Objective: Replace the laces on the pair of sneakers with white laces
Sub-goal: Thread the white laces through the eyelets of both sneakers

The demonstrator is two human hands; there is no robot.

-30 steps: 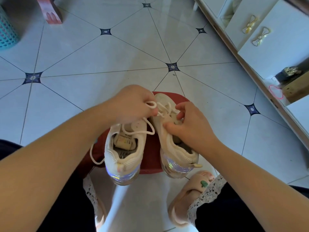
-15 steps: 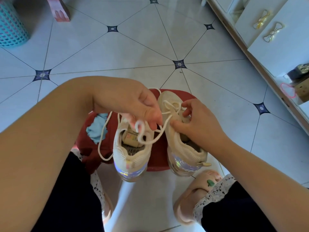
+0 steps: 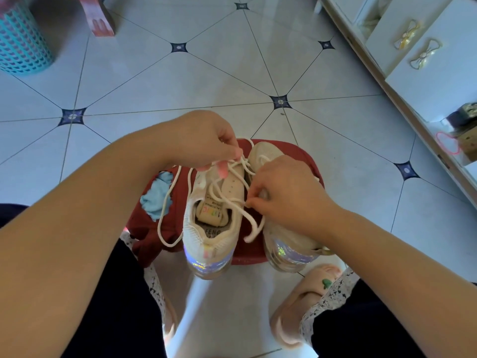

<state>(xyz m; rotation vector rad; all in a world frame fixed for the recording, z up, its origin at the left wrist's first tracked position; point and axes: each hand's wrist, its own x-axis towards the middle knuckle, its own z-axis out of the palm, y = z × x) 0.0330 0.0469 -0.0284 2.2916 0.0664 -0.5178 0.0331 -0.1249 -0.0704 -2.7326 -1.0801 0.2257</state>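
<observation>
Two cream sneakers with shiny iridescent heels stand side by side on a low red stool (image 3: 307, 161), heels toward me. The left sneaker (image 3: 211, 226) carries a loose white lace (image 3: 165, 210) that loops down over the stool's left side. My left hand (image 3: 206, 140) pinches that lace above the left sneaker's toe end. My right hand (image 3: 284, 192) lies over the right sneaker (image 3: 289, 249) and pinches another strand of the lace between the two shoes. Most of the right sneaker's top is hidden under my right hand.
A light blue cloth (image 3: 157, 200) lies on the stool's left part. A teal mesh basket (image 3: 20, 45) and a pink stool leg (image 3: 99, 19) stand at the far left on the tiled floor. A white cabinet (image 3: 423, 63) runs along the right. My slippered foot (image 3: 304, 301) rests below the stool.
My left hand moved forward from above the left sneaker's opening to its toe end, drawing the lace along. My right hand shifted its pinch to a strand beside the left sneaker.
</observation>
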